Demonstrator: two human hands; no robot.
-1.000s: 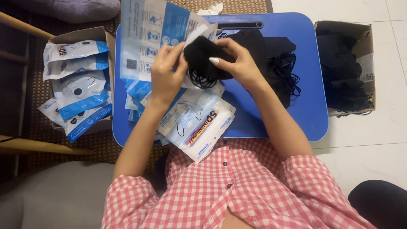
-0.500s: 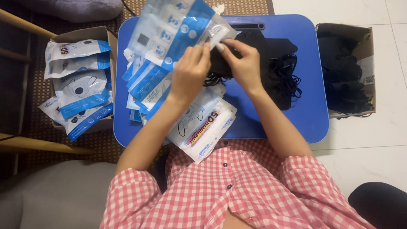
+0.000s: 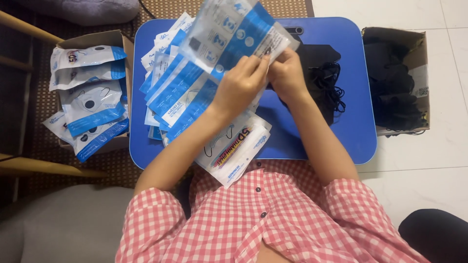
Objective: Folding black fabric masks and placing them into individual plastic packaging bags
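Pinching the open edge of a blue-and-clear packet (image 3: 234, 34) above the blue bench (image 3: 356, 97), left hand (image 3: 239, 87) and right hand (image 3: 287, 73) are closed fingertip-tight, flanked by loose packets (image 3: 170, 92), black masks (image 3: 326, 87), and two cardboard boxes (image 3: 419, 53).

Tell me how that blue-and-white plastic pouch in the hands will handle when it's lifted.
The pouch probably flops: it is thin film, held only at one corner by the left hand and right hand. Its glossy surface looks slippery. It seems light, as fingertips alone carry it.
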